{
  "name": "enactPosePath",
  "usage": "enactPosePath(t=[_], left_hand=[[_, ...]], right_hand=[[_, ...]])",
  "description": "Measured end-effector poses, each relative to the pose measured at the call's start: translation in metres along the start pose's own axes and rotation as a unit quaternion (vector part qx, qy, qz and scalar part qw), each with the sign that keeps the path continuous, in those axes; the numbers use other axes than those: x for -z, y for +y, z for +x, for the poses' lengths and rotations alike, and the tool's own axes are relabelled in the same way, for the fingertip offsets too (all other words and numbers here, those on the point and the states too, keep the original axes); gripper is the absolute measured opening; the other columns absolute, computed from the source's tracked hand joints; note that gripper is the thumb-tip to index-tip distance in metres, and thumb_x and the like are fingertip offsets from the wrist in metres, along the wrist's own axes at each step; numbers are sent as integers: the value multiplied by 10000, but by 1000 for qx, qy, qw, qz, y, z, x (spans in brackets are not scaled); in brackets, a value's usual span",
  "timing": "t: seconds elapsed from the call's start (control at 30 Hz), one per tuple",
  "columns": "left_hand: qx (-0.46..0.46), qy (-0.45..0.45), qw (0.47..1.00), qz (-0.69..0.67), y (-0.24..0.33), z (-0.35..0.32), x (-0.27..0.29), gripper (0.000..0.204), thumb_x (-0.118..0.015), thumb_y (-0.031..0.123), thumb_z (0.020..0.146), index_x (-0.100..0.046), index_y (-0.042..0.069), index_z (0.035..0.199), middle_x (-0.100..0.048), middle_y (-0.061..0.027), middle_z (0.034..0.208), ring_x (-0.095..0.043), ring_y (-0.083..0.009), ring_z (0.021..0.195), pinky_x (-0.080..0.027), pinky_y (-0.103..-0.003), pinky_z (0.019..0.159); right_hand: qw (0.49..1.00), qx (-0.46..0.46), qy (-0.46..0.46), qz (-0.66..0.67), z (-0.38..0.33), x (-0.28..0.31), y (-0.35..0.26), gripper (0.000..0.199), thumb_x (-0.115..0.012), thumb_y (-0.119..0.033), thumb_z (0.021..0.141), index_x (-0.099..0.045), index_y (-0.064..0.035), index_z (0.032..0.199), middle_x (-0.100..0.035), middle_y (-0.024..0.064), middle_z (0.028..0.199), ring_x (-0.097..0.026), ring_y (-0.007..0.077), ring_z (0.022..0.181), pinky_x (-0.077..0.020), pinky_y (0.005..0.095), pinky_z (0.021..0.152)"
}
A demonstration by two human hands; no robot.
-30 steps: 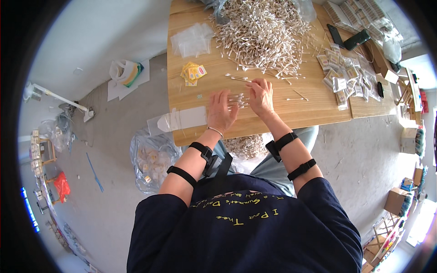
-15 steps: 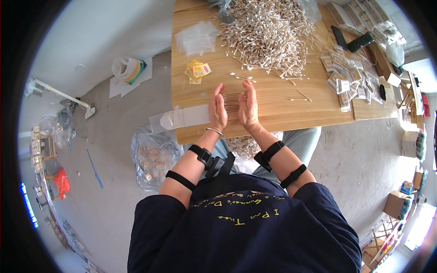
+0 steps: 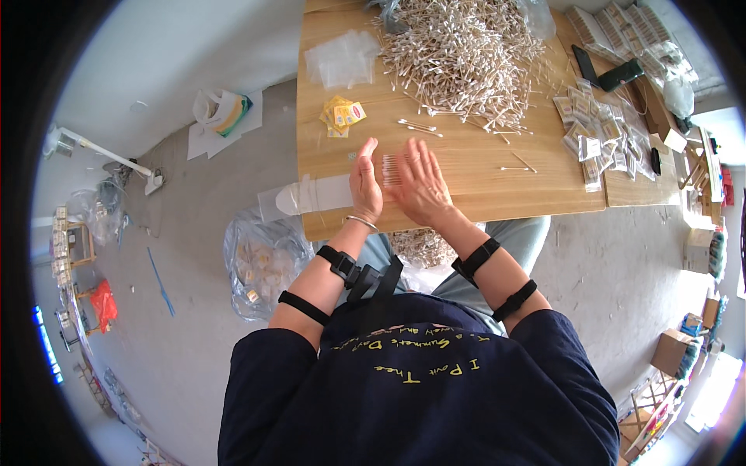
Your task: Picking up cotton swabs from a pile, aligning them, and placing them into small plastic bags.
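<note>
A row of cotton swabs (image 3: 391,172) lies side by side on the table between my hands. My right hand (image 3: 420,183) rests palm down over the row's right part, fingers stretched out and hiding some of the sticks. At the row's left end my left hand (image 3: 366,183) stands on its edge, fingers straight and palm toward the swabs, holding nothing. A few loose swabs (image 3: 420,127) lie just beyond my fingertips. Left of my left hand, a strip of clear plastic bags (image 3: 330,193) reaches over the table's left edge.
A big heap of cotton swabs (image 3: 465,62) covers the far middle of the table (image 3: 505,190). Yellow cards (image 3: 342,114) and clear bags (image 3: 342,60) lie far left. Filled packets (image 3: 594,128) and a dark phone (image 3: 584,65) are at right. A plastic sack (image 3: 264,268) stands on the floor.
My right hand has turned from upright on its edge to palm down and now covers part of the swab row. My left hand has shifted only slightly.
</note>
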State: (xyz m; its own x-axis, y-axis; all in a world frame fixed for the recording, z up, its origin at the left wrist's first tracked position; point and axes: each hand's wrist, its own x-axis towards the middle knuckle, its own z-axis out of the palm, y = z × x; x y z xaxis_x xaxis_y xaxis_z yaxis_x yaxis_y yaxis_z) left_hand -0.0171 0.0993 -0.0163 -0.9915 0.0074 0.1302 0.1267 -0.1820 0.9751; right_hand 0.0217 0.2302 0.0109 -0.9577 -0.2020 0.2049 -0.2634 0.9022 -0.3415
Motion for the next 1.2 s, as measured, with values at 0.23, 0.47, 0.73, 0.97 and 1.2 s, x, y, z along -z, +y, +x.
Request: enactPosePath(t=[0.23,0.47,0.73,0.97,1.2], left_hand=[[28,-21,999,7,6,0,0,667,-277,507,997,-396,-39,1361,-429,-181,1402,-376,-259,1326,-276,-375,1104],[3,-5,1000,-7,-1,3,1,665,-301,511,992,-383,-28,1373,-403,-183,1413,-351,-255,1335,-246,-361,1114],[10,-7,999,31,4,-4,-9,705,-302,545,979,-429,-48,1339,-474,-194,1351,-410,-255,1284,-286,-351,1086],[4,17,996,-93,-6,9,3,685,-350,504,983,-355,-54,1380,-382,-184,1419,-333,-259,1341,-234,-370,1131],[11,-4,999,-46,-2,1,-1,679,-310,518,987,-410,-47,1350,-444,-184,1377,-402,-269,1294,-285,-361,1092]], right_hand=[[997,27,-52,-55,-14,-4,-4,808,-450,-582,872,-300,-15,1428,-209,219,1511,-146,369,1419,-112,484,1147],[956,-45,118,265,5,-12,10,564,-457,-203,951,-262,9,1436,-203,237,1510,-150,368,1420,-152,428,1148],[856,-126,173,471,14,-24,0,449,-408,-147,977,-346,33,1384,-307,252,1465,-232,363,1398,-190,381,1136],[934,-80,132,321,21,-15,7,373,-444,-73,941,-428,35,1297,-463,258,1323,-400,386,1283,-280,423,1096],[915,-132,116,362,20,-13,8,335,-436,-134,967,-450,1,1273,-582,199,1168,-501,317,1154,-372,390,1004]])
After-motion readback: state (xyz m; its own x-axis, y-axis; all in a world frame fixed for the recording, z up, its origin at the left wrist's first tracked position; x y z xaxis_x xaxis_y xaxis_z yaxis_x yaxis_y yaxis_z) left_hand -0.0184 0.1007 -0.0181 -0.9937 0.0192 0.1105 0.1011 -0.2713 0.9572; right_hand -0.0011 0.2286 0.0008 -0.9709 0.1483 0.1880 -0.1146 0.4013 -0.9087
